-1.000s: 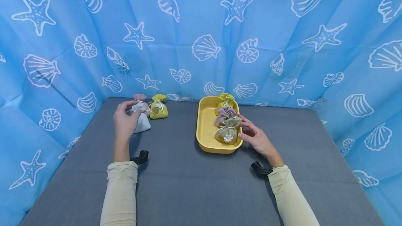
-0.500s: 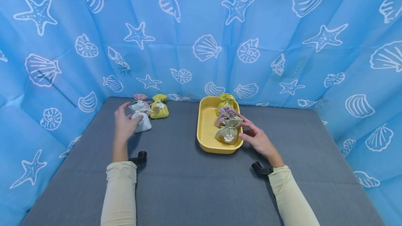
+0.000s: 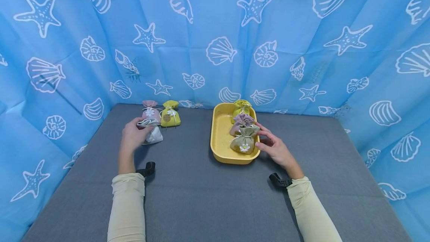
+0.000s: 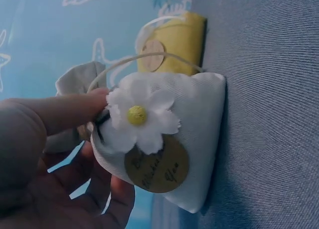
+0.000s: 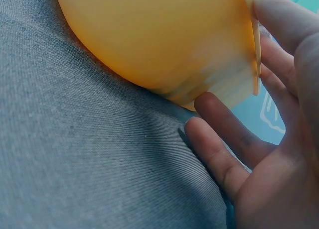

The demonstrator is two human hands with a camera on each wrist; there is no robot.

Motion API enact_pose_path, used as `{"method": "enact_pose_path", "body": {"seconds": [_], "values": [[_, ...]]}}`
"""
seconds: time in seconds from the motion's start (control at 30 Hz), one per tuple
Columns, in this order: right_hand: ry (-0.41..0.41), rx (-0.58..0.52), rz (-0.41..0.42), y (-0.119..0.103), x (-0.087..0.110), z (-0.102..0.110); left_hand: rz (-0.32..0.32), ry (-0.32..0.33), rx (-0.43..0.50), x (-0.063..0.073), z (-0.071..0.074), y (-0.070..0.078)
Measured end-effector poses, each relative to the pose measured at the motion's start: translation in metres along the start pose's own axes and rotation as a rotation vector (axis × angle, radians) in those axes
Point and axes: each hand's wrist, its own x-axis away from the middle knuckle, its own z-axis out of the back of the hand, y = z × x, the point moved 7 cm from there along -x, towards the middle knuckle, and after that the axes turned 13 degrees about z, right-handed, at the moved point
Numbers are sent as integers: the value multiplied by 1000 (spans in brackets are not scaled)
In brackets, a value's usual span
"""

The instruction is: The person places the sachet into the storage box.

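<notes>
Thumb and fingers of my left hand pinch the gathered neck of a white drawstring pouch. In the left wrist view it has a white fabric daisy and a round brown tag, and its base is at the table. Just behind stand a pink pouch and a yellow-green pouch. My right hand holds the right rim of a yellow tray, some fingertips over the edge, the ring and little fingers low by its outer wall.
Along the tray's right side stand an olive pouch with a daisy, a mauve pouch and a yellow-green pouch. A grey cloth covers the table. A blue shell-print curtain hangs close behind.
My left hand has come down from above the white pouch and taken it by the neck. The pouch has shifted slightly toward me. My right hand and the tray stay put.
</notes>
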Motion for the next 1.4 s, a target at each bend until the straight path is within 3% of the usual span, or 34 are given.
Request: {"method": "enact_pose_path", "body": {"seconds": [0.3, 0.53, 0.87, 1.13, 1.4], "values": [[0, -4, -4, 0, 0, 2, -58, 82, -39, 4, 6, 5], [-6, -5, -10, 0, 0, 2, 2, 154, 3, 8, 12, 10], [-8, -6, -46, 1, -1, 3, 31, 298, 108, 28, 23, 29], [-11, -6, -17, 3, 0, 2, -53, 398, 152, 42, 26, 59], [-5, -15, -13, 2, 0, 1, -190, 366, 210, 49, 12, 93]]}}
